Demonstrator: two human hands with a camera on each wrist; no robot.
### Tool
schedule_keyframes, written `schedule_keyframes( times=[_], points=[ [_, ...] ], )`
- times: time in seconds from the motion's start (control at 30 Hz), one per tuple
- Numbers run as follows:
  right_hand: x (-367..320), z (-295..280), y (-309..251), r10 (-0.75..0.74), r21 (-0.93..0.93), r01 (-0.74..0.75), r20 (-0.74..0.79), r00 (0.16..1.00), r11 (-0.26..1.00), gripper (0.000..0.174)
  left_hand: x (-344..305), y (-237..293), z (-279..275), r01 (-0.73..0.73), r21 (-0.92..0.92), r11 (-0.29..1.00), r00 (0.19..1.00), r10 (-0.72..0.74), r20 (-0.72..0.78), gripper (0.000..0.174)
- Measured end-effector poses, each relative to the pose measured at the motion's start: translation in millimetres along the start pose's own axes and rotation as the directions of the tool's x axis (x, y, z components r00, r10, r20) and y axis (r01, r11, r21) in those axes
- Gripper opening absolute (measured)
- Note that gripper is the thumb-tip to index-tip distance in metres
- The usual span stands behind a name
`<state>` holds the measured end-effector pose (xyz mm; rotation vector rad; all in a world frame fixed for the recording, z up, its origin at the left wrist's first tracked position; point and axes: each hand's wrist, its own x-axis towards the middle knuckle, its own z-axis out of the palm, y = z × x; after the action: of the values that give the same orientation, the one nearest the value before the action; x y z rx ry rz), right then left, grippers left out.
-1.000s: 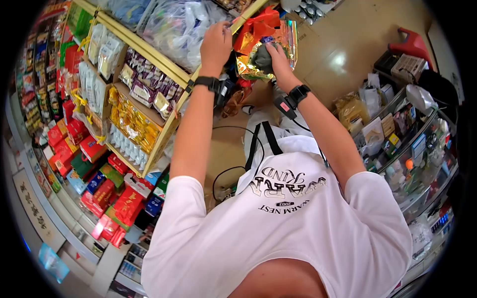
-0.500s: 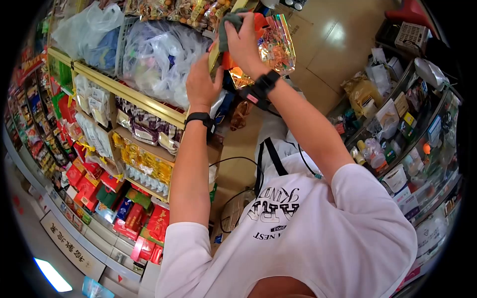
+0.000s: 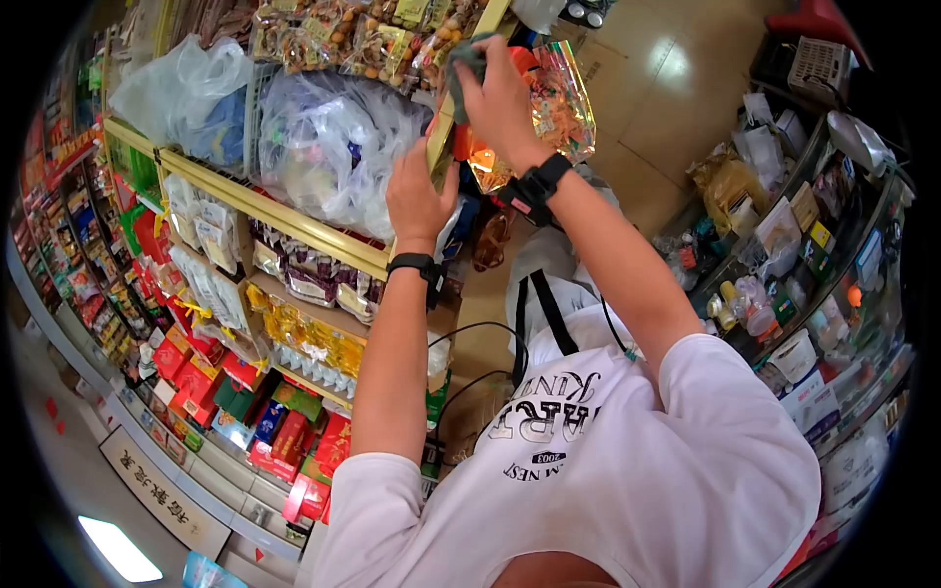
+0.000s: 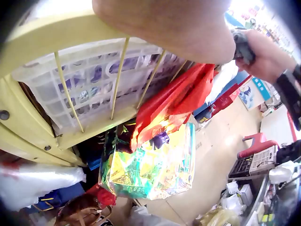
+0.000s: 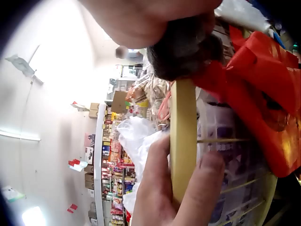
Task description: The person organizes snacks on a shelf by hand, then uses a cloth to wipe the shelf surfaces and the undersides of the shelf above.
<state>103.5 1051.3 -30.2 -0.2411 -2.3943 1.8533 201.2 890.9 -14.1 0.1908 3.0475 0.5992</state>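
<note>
My left hand [image 3: 420, 196] holds the yellow shelf's side rail [image 5: 183, 141]; in the right wrist view its thumb lies on one side and its fingers on the other. Farther along the same rail, my right hand [image 3: 505, 113] grips a dark grey cloth [image 3: 469, 69], bunched against the rail's edge. The cloth looks almost black in the right wrist view, partly covered by the hand. Just outside the rail hang a red bag [image 4: 176, 106] and a shiny gold foil bag [image 4: 150, 174]. Inside the shelf, a white plastic basket [image 4: 113, 80] stands behind thin bars.
Clear plastic bags [image 3: 338, 147] fill the upper shelf, with packs of dried food [image 3: 392, 44] beyond. Lower shelves hold yellow packets [image 3: 309, 323], above red boxes [image 3: 289, 436]. A cluttered glass counter [image 3: 814, 284] stands at right, across the tiled floor [image 3: 642, 118].
My right hand has carried the grey cloth from over the foil bag to the shelf rail on the left. My left hand has moved nearer along the rail. The view has shifted.
</note>
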Motion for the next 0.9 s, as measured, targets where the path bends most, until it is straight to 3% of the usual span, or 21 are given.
schedule_keyframes(
  times=[0.07, 0.1, 0.17, 0.2, 0.23, 0.37, 0.5, 0.6, 0.63, 0.7, 0.77, 0.83, 0.9],
  points=[
    [36, -1, 7, -0.03, -0.061, 0.016, -0.24, 0.97, 0.998, 0.028, -1, 0, -1, -0.021, -0.009, 1.0, 1.0, 0.021, -0.01, 0.052],
    [57, -6, 13, -0.092, -0.082, 0.071, -0.29, 0.952, 0.994, 0.026, -1, -1, -1, -0.023, -0.008, 1.0, 1.0, 0.023, -0.013, 0.052],
    [81, -25, 1, 0.069, -0.09, -0.087, -0.183, 0.981, 0.992, 0.032, -3, 0, -1, 0.005, 0.021, 1.0, 1.0, -0.006, 0.016, 0.053],
    [86, -30, -4, 0.089, -0.049, -0.101, -0.209, 0.974, 0.994, 0.029, -1, 0, 0, -0.056, 0.003, 0.998, 0.997, 0.056, -0.043, 0.054],
    [87, -30, -7, 0.116, -0.002, -0.119, -0.228, 0.967, 0.993, 0.026, -1, 4, -4, -0.033, 0.012, 0.999, 0.999, 0.033, -0.002, 0.055],
    [77, -12, 12, -0.09, 0.041, 0.114, -0.38, 0.92, 0.993, 0.025, -2, 6, -3, -0.014, 0.044, 0.999, 1.0, 0.014, -0.007, 0.054],
    [20, -9, -1, 0.023, 0.035, -0.02, -0.079, 0.997, 0.999, 0.022, -6, 1, 1, 0.018, 0.095, 0.995, 1.0, -0.019, 0.01, 0.052],
    [-6, -21, -5, 0.124, 0.114, -0.166, 0.304, 0.945, 0.98, 0.022, -4, 2, -2, 0.018, 0.016, 1.0, 1.0, -0.018, 0.005, 0.049],
    [-10, -24, -4, 0.126, 0.116, -0.17, 0.316, 0.94, 0.979, 0.022, -3, 2, -2, 0.03, 0.02, 0.999, 1.0, -0.031, 0.006, 0.049],
    [-30, -27, 0, 0.092, 0.309, -0.208, 0.348, 0.933, 0.928, 0.027, -4, 3, -3, -0.014, -0.014, 1.0, 0.999, 0.014, -0.049, 0.046],
    [-57, -24, 3, 0.16, 0.363, -0.205, 0.15, 0.976, 0.909, 0.029, -11, 2, -5, 0.02, 0.015, 1.0, 0.999, -0.019, -0.038, 0.041],
    [-85, -23, 4, 0.217, 0.497, -0.208, 0.04, 0.975, 0.842, 0.03, -13, -5, -5, -0.036, -0.179, 0.983, 0.994, 0.016, -0.11, 0.038],
    [-111, -7, 15, 0.219, 0.559, -0.222, 0.073, 0.973, 0.799, 0.031, -15, -11, -8, 0.024, -0.244, 0.97, 0.996, -0.044, -0.079, 0.04]
  ],
)
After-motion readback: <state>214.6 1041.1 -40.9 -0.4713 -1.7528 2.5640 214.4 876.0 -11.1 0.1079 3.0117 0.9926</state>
